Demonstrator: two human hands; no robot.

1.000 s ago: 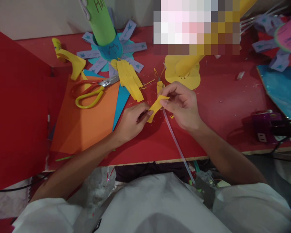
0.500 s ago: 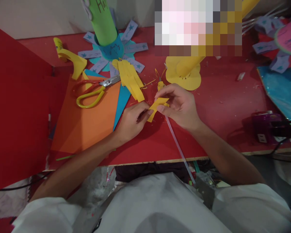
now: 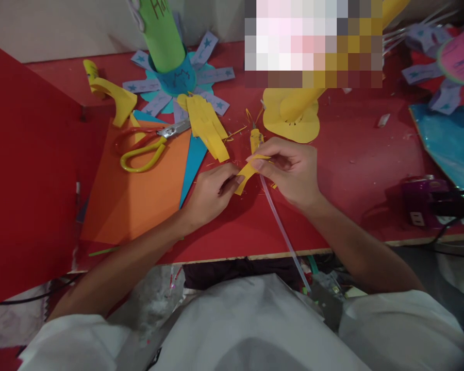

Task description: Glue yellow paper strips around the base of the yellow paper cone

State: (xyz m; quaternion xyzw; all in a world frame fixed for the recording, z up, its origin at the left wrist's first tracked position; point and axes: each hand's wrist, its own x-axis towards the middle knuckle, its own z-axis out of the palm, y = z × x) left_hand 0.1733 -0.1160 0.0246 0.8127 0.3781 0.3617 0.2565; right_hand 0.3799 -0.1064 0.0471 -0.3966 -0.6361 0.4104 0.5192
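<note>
My left hand [image 3: 211, 193] and my right hand [image 3: 290, 170] both pinch a small yellow paper strip [image 3: 246, 174] just above the red table [image 3: 351, 159]. The left fingers grip its lower end, the right thumb and forefinger its upper end. A clear thin stick [image 3: 280, 226] runs from under my right hand down past the table's front edge. Beyond my right hand a small yellow tool [image 3: 255, 138] lies on the table.
Orange paper [image 3: 135, 196] with yellow and red scissors [image 3: 149, 147] lies at left, beside a blue sheet [image 3: 193, 159] and yellow strips [image 3: 206, 126]. A green tube on a starred paper flower [image 3: 172, 67] stands behind. A yellow flower shape [image 3: 294, 116], a purple device [image 3: 423, 201], blue foil [image 3: 448, 139] lie right.
My right hand's fingers have shifted slightly on the yellow strip, folding its upper end flatter. My left hand has stayed put.
</note>
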